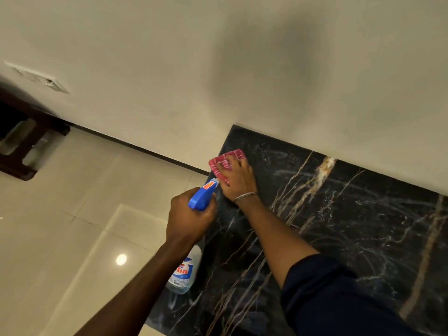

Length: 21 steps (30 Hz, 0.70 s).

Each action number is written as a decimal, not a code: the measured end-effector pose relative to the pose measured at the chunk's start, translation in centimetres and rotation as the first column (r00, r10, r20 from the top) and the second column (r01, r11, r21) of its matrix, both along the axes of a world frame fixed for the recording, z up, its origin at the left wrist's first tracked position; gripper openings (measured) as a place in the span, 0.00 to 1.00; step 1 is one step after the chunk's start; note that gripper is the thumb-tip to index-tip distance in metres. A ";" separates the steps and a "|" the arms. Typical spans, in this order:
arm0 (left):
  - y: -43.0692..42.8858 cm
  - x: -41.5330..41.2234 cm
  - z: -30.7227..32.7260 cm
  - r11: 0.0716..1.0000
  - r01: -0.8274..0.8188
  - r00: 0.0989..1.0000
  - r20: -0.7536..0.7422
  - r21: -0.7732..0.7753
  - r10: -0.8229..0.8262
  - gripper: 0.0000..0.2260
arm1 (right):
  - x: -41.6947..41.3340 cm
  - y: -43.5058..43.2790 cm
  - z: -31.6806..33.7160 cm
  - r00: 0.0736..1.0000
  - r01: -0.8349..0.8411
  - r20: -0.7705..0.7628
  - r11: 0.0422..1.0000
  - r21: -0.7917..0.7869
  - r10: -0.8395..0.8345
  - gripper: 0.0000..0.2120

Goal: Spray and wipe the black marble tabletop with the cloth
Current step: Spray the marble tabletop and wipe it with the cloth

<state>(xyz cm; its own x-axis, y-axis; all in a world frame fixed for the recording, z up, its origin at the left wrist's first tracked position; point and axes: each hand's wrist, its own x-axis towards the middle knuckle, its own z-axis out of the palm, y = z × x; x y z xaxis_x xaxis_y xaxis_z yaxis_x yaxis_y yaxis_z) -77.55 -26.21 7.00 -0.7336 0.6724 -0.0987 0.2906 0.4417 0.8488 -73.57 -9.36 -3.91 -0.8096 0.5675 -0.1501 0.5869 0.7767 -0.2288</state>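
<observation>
While the left hand [191, 219] wraps its curled fingers round the neck of a clear plastic spray bottle [185, 272] with a blue trigger head, the right hand [238, 179] lies spread on a red checked cloth [234, 155], fingers fairly straight and pressing it down. That cloth sits on the black marble tabletop [339, 226], near its far left corner and close to where the slab meets the cream wall [169, 69]. The bottle hangs just off the left edge of the tabletop, its nozzle pointing at the cloth and almost touching the right hand's thumb side; its body drops behind the left wrist toward the near side. Pale smeared streaks arc across the dark stone, which is crossed by gold and white veins. A thin silver bangle [244, 196] circles the right wrist, and a dark blue sleeve [327, 299] covers that arm from the elbow. Glossy cream floor tiles [60, 202] spread to the left, with a dark wooden piece of furniture [21, 141] at the far left.
</observation>
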 end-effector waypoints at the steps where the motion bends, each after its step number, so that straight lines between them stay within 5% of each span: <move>1: 0.3 0.0 0.0 1.000 0.007 1.000 -0.004 -0.013 -0.007 0.09 | -0.2 0.3 -0.1 1.000 -0.027 0.010 1.000 -0.001 0.027 0.27; 4: 1.4 0.0 -0.2 0.998 0.039 0.999 -0.030 -0.050 -0.040 0.09 | 0.9 2.4 0.0 1.000 0.020 -0.013 1.000 0.000 -0.020 0.26; 7: 3.0 -0.4 -0.2 0.996 0.076 0.996 -0.042 -0.039 -0.078 0.08 | 5.5 4.6 -0.1 0.945 0.322 -0.069 0.946 0.046 -0.319 0.25; 11: 4.9 -1.0 -0.1 0.997 0.076 0.996 -0.049 -0.029 -0.077 0.07 | 11.0 6.9 -0.9 0.691 0.723 -0.065 0.687 0.073 -0.720 0.26; 14: 5.7 -1.4 0.1 0.995 0.097 0.994 -0.046 -0.024 -0.098 0.07 | 9.2 7.0 -1.0 0.566 0.822 -0.040 0.559 0.109 -0.824 0.27; 16: 6.0 -1.7 0.1 0.994 0.100 0.994 -0.049 -0.041 -0.102 0.07 | 6.2 6.3 -0.7 0.595 0.800 -0.023 0.589 0.114 -0.804 0.29; 21: 6.6 -2.5 0.1 0.992 0.103 0.990 -0.086 -0.076 -0.109 0.08 | -0.4 5.0 -0.5 0.933 0.360 -0.017 0.932 0.042 -0.360 0.27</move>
